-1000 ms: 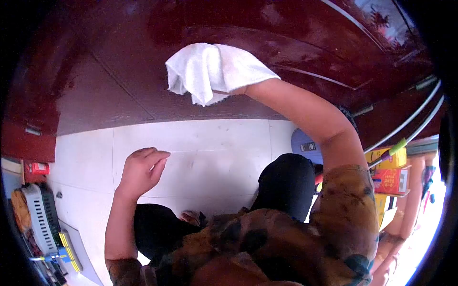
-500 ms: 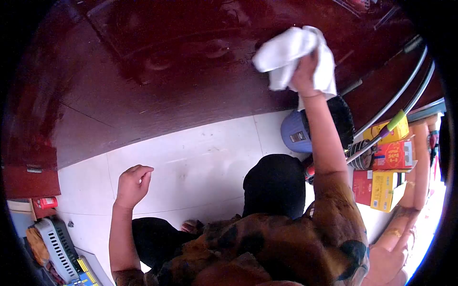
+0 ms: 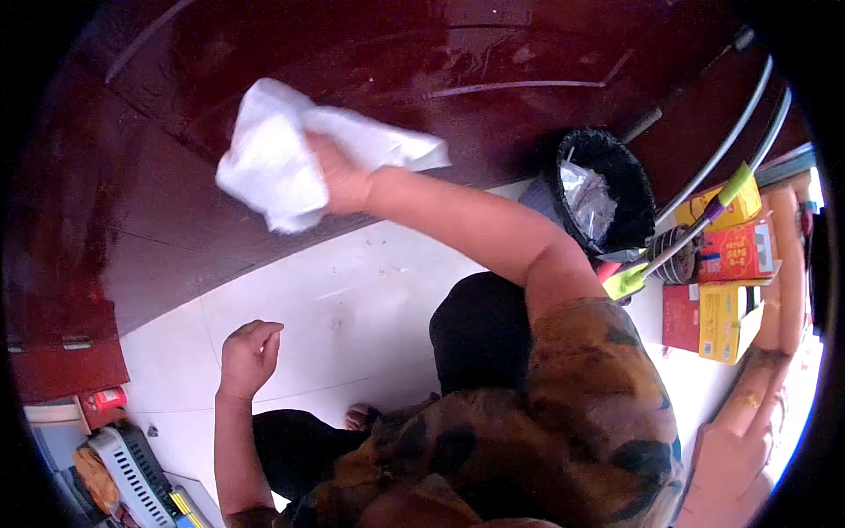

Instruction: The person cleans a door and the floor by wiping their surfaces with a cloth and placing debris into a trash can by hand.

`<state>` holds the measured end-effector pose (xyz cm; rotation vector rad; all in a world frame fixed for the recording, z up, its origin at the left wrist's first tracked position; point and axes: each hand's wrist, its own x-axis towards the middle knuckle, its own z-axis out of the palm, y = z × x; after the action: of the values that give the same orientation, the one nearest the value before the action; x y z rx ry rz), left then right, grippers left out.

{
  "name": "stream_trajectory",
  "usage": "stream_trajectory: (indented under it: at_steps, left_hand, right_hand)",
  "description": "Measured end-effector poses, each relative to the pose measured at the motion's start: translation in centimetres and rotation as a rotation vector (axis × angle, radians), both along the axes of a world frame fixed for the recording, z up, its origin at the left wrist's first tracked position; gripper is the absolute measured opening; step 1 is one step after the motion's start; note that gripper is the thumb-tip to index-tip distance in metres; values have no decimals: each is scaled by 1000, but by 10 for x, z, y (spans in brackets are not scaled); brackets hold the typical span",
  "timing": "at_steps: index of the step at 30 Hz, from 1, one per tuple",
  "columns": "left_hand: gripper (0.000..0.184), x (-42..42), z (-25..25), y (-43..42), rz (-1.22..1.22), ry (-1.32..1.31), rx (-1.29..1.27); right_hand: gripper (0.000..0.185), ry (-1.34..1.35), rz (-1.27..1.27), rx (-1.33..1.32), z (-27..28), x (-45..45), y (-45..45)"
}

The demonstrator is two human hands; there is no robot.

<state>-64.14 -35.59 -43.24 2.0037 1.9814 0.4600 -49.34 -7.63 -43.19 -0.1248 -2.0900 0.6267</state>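
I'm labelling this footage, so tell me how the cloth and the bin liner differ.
The cloth is white; the bin liner is black. The cloth is bunched in the right grip, its edges loose, while the bin liner sits in a bluish bin, mouth open. Crumpled clear plastic shows inside the bin liner, none in the cloth. Both look soft and flexible.

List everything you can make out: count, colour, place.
Cloth: 1, white, in right hand
Panelling: 1 expanse, dark red, ahead
Floor: 1, white, below
Bin: 1, bluish with black liner, right
Poles: 2, grey, right
Boxes: at least 3, red and yellow, right
Basket: 1, grey, lower left
Container: 1, red, left
Shirt: 1, patterned brown, bottom
Trousers: 1 pair, black, bottom
Left hand: 1, bare, over floor
Right hand: 1, bare, holding cloth
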Motion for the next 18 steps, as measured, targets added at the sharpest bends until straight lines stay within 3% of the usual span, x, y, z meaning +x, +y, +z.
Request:
stream_trajectory:
  at_steps: [2,3,5,6,8,9,11,13,15,17,18]
  left_hand:
    - [8,-1,2,1,-3,24,-25]
    - [8,-1,3,1,13,14,-27]
    - [9,-2,2,1,48,-11,-35]
    - [9,-3,0,2,54,-23,-45]
    - [9,-5,-3,2,60,-47,-75]
    - [9,-6,-6,5,33,-39,-55]
    - [10,-7,-11,8,-20,-17,-16]
    - [10,-5,-9,12,-33,-16,-2]
    - [9,-2,-7,12,-13,-28,2]
    - [8,1,-3,13,24,-43,2]
    - [12,-2,-6,12,7,-7,25]
  right_hand:
    - [61,-242,-21,-126,63,33,-19]
    - [61,-320,-110,-81,68,41,-18]
    - [57,-117,-37,12,38,75,15]
    - [55,-84,-3,-356,32,98,26]
    - [50,-105,-197,-268,17,159,50]
    - [46,-159,-409,204,10,195,66]
    - [40,-345,-794,553,8,260,91]
    - [37,-284,-999,303,6,305,113]
    - [39,-214,-1206,574,-1,334,124]
    - [38,-142,-1390,584,1,306,115]
    - [36,-307,-1486,534,12,276,98]
